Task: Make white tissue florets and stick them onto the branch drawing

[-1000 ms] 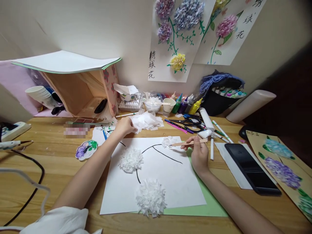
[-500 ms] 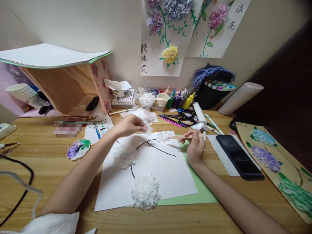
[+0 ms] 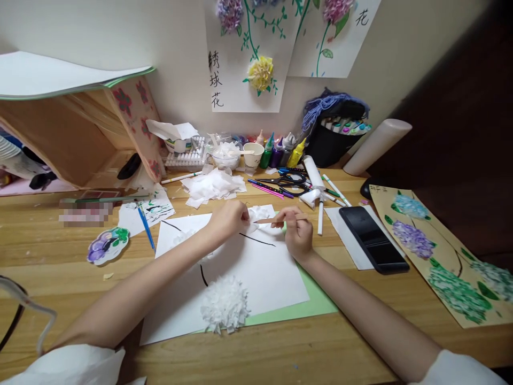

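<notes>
Head view shows us the small white puff (image 3: 261, 213) near the top edge of the white paper (image 3: 280, 278). Our left hand (image 3: 230, 219) has its fingers pinched together right beside it, and they seem to grip a thin white scrap (image 3: 252, 228). Our right hand (image 3: 297, 230) has its fingers clamped on a thin wooden stick (image 3: 267, 220), with the tip by the scrap. We think this is the step of adding bits to the small puff. The next move, we guess, calls for a soft push with the stick, so the thin bit does not rip. Lower down sits a big round puff (image 3: 225, 305), all frilly and fluffy. Another puff (image 3: 186, 238) is partly hidden by our left arm (image 3: 152, 286). A green sheet (image 3: 304, 307) peeks out under the smooth paper, on the hard wood counter (image 3: 256, 358). Behind lies a floppy heap of white tissue (image 3: 216, 187).
</notes>
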Available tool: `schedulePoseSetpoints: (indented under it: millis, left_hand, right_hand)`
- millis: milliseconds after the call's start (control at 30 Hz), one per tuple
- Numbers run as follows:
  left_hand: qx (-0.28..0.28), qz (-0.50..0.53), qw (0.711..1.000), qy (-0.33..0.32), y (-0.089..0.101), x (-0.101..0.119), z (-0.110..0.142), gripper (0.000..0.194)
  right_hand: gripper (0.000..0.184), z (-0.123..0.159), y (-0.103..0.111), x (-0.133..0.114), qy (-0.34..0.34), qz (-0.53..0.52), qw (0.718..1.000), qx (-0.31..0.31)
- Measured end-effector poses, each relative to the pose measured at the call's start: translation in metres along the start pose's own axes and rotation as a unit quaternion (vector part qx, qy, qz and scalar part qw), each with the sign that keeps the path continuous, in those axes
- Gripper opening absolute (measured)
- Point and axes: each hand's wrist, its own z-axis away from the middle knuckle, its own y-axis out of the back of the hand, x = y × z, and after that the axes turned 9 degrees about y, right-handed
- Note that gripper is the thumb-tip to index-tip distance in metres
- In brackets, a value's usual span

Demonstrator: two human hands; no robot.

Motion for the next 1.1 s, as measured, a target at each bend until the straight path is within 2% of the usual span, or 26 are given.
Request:
schedulePoseSetpoints:
  millis: [133, 300, 433, 600, 800, 967, 1100]
  left_hand:
    - [0.006, -0.003, 1.0, -0.002, -0.001, 0.002, -0.001, 0.014]
    - [0.015, -0.011, 1.0, 0.002, 0.003, 0.002, -0.001, 0.012]
    - [0.011, -0.087, 0.995, 0.039, 0.015, -0.009, 0.008, 0.015]
    - [-0.026, -0.166, 0.981, 0.099, 0.029, -0.028, 0.016, 0.019]
    - [-0.058, -0.161, 0.982, 0.083, 0.03, -0.04, 0.008, 0.019]
    - [-0.068, -0.164, 0.981, 0.077, 0.029, -0.039, 0.006, 0.02]
    - [-0.062, -0.169, 0.981, 0.073, 0.029, -0.039, 0.006, 0.02]
  right_hand:
    - [0.029, 0.002, 0.001, 0.001, 0.044, 0.052, 0.996, -0.055]
    - [0.028, 0.002, 0.001, -0.001, 0.083, 0.107, 0.987, -0.087]
    - [0.029, 0.002, 0.0, 0.001, 0.072, 0.118, 0.987, -0.086]
    - [0.029, 0.001, 0.0, 0.002, 0.058, 0.123, 0.985, -0.102]
    - [0.034, -0.014, -0.008, -0.006, 0.055, 0.163, 0.976, -0.131]
    - [0.034, -0.019, -0.011, -0.007, -0.005, 0.117, 0.988, -0.104]
    - [0.036, -0.014, -0.008, -0.006, 0.024, 0.093, 0.994, -0.044]
